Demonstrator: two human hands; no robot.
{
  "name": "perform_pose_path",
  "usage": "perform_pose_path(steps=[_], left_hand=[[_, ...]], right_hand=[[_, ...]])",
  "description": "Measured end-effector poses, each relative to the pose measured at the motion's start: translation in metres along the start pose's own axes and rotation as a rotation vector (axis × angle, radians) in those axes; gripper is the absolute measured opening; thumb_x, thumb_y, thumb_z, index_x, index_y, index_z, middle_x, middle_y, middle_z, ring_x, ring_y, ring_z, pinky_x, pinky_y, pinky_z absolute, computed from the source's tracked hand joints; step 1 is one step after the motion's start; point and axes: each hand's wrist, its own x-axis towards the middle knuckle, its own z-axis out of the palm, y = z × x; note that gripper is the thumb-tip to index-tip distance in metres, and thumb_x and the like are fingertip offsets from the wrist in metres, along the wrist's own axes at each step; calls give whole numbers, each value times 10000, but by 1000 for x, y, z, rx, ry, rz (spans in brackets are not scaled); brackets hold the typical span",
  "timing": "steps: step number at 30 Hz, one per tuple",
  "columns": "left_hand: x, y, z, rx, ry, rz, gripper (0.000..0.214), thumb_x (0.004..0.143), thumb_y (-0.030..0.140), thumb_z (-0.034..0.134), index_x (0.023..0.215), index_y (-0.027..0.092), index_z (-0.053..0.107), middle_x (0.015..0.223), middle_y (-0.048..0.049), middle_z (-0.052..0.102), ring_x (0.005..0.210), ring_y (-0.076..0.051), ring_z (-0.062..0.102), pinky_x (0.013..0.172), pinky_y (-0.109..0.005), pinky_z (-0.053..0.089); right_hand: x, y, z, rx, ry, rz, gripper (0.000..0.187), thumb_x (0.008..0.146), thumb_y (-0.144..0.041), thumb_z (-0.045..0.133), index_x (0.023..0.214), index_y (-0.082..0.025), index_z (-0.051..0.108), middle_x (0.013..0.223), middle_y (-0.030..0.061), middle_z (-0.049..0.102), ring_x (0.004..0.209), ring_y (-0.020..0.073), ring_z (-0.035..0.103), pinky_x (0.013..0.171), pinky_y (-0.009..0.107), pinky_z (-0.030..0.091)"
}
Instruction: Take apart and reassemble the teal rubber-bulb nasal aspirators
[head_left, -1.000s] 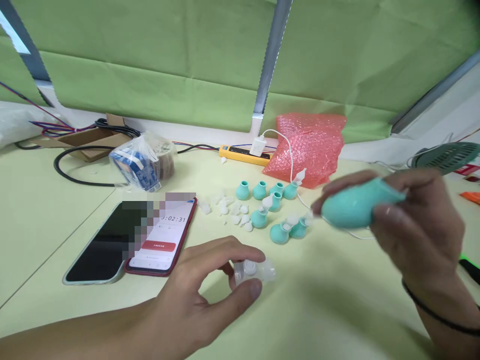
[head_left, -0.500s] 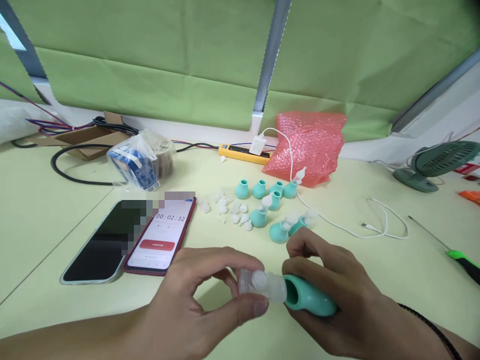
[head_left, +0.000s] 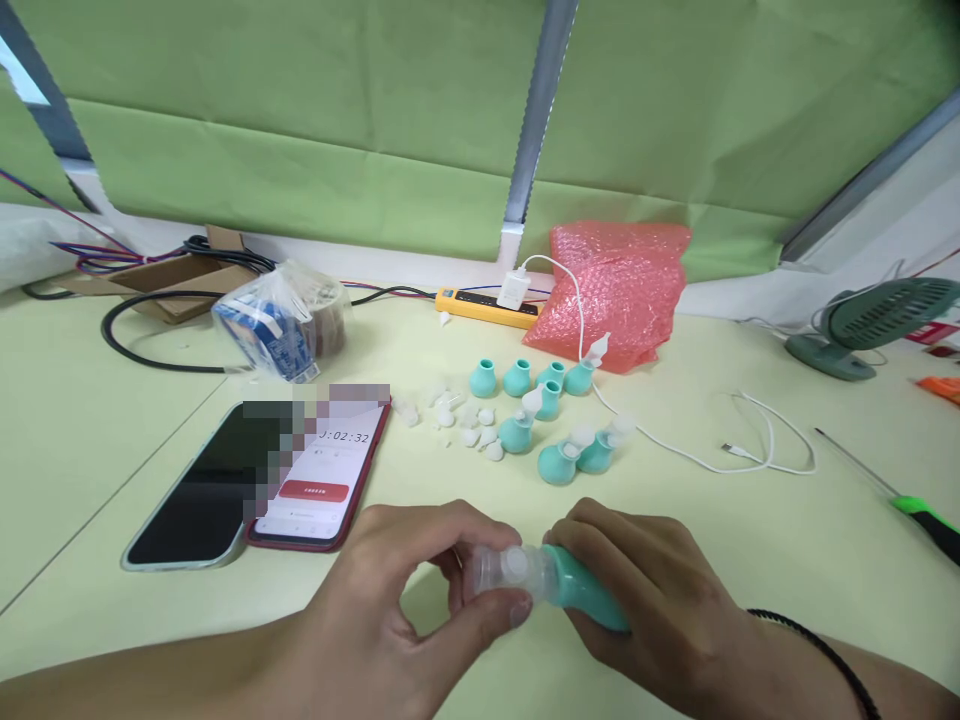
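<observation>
My left hand (head_left: 420, 600) pinches a clear plastic connector (head_left: 499, 570) with a round white disc on its side, between thumb and fingers. My right hand (head_left: 652, 590) is closed around a teal rubber squeeze bulb (head_left: 583, 590). The connector's right end meets the bulb's mouth; how deep it sits inside I cannot tell. Beyond the hands stand several more teal bulbs, some with bare mouths like this bulb (head_left: 484, 379), others with clear or white tips like this bulb (head_left: 516, 433). Small white and clear plastic pieces (head_left: 471, 437) lie loose to their left.
Two phones, a dark phone (head_left: 199, 500) and a lit phone (head_left: 315, 510) showing a timer, lie at left. Behind are a bagged blue box (head_left: 270, 330), a yellow power strip (head_left: 469, 308) and pink bubble wrap (head_left: 611, 290). A white cable (head_left: 697, 462), screwdriver (head_left: 911, 508) and fan (head_left: 862, 320) are at right.
My right hand has moved left with the bulb, closing the bulb's open mouth onto the connector's end. My right fingers have wrapped further over the bulb. My left hand has barely moved.
</observation>
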Motion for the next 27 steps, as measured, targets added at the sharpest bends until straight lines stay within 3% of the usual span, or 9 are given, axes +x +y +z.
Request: perform_pose_path(steps=[4,9,14,17,20,27], left_hand=[[0,-7,1,23,-10,95,199,716,127,596,889,173,509,647,29,613,558,-78,577,534,-137,481],[2,-8,-5,105,-132,224,160,772,103,520,921,155,491,739,-23,615,649,-112,588,564,-161,486],[3,-4,-12,215,-285,337,206,812,94,429,1010,148,448,818,-81,597,723,-148,576,608,-196,483],[2,-4,-14,260,-391,337,238,818,75,357,1011,158,467,804,-80,572,643,-133,532,565,-202,464],[0,-7,-14,313,-457,347,264,803,65,323,974,174,493,777,-59,555,562,-112,469,521,-187,433],[3,-14,-13,309,-440,385,212,842,160,356,1025,211,449,794,-37,567,603,-119,498,553,-203,417]], right_hand=[[-1,1,6,39,-33,26,133,708,-45,402,776,-147,453,580,3,445,480,125,362,414,234,252],[-1,1,11,220,-100,126,103,684,-71,419,717,-167,433,579,-24,429,478,103,344,426,225,236],[3,-1,5,456,-310,258,167,592,-67,448,711,-180,419,579,-47,455,481,80,365,442,197,267],[5,-1,-1,599,-425,315,184,559,-57,446,691,-185,432,574,-49,470,499,75,396,450,177,302],[7,0,-2,717,-453,350,167,555,-78,471,680,-182,434,582,-46,464,521,77,398,452,170,323],[10,0,3,914,-466,346,142,617,-101,515,678,-186,419,569,-68,396,499,56,355,442,158,316]])
